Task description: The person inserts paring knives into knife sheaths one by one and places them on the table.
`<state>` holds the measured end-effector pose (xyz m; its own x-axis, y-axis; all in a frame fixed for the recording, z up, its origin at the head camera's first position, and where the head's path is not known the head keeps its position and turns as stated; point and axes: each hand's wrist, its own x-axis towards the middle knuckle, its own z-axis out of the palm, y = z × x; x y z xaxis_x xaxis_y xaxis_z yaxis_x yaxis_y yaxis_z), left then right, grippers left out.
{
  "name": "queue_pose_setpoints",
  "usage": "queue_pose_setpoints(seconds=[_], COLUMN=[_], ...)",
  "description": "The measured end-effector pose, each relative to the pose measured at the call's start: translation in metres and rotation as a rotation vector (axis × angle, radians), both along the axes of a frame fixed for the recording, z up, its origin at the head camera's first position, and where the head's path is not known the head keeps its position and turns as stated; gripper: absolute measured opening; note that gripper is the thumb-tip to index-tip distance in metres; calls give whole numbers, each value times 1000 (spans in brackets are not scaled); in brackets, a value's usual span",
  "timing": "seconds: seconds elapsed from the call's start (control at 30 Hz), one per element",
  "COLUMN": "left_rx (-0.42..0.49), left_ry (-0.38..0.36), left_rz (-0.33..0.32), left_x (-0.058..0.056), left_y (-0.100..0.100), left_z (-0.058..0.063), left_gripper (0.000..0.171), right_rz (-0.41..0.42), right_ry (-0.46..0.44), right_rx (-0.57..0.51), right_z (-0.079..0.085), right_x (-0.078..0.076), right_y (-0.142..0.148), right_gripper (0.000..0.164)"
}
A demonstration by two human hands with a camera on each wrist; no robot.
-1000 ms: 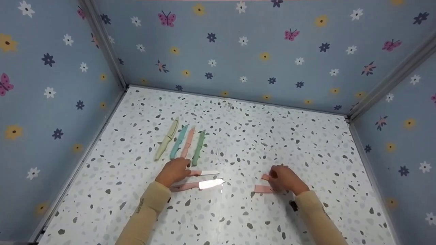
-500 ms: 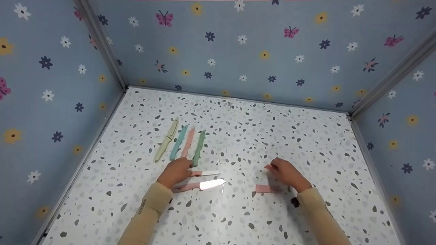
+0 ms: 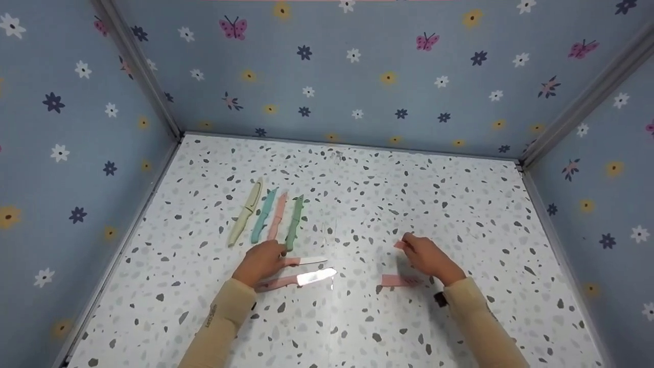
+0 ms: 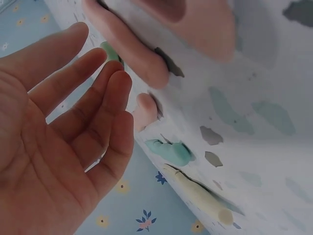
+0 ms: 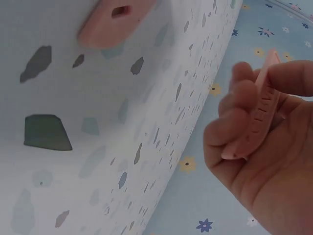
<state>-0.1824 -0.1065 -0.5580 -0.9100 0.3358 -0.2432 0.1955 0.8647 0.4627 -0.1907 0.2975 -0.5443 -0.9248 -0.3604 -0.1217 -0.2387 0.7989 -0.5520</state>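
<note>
My right hand [image 3: 429, 258] pinches a small pink knife sheath [image 5: 259, 117] with raised lettering, held up over the table. Beneath it lies a larger pink sheath [image 3: 396, 280]; its slotted end shows in the right wrist view. On the other side, my left hand [image 3: 260, 260] hovers by the handle of a small pink knife [image 3: 292, 261] with a bare blade. In the left wrist view its fingers [image 4: 117, 93] are loosely bent, holding nothing, and the knife handle [image 4: 127, 44] lies just beyond them. A larger pink knife [image 3: 281, 282], also unsheathed, lies nearer me, blade pointing right.
Farther back on the left, sheathed knives lie in a row: cream [image 3: 246, 212], teal [image 3: 264, 214], pink [image 3: 277, 214] and green [image 3: 295, 222]. The speckled white table [image 3: 368, 194] is enclosed by blue flowered panels [image 3: 352, 76] at the back and sides.
My right hand has lifted the small pink sheath off the table, up and slightly away from the larger sheath. The left hand has barely moved. The head view has shifted slightly.
</note>
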Motion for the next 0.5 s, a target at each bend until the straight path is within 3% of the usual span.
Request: queue_pose_setpoints(seconds=[0.27, 0.5], left_rx=[-34, -46], left_ry=[62, 61], left_rz=[0, -23], left_x=[0, -3], left_y=[0, 4], left_z=[-9, -10], left_gripper=[30, 19], right_rz=[-46, -41], right_ry=[-47, -54], right_rx=[-3, -18], right_z=[1, 1], right_x=[3, 4], right_y=[3, 7], right_gripper=[13, 16])
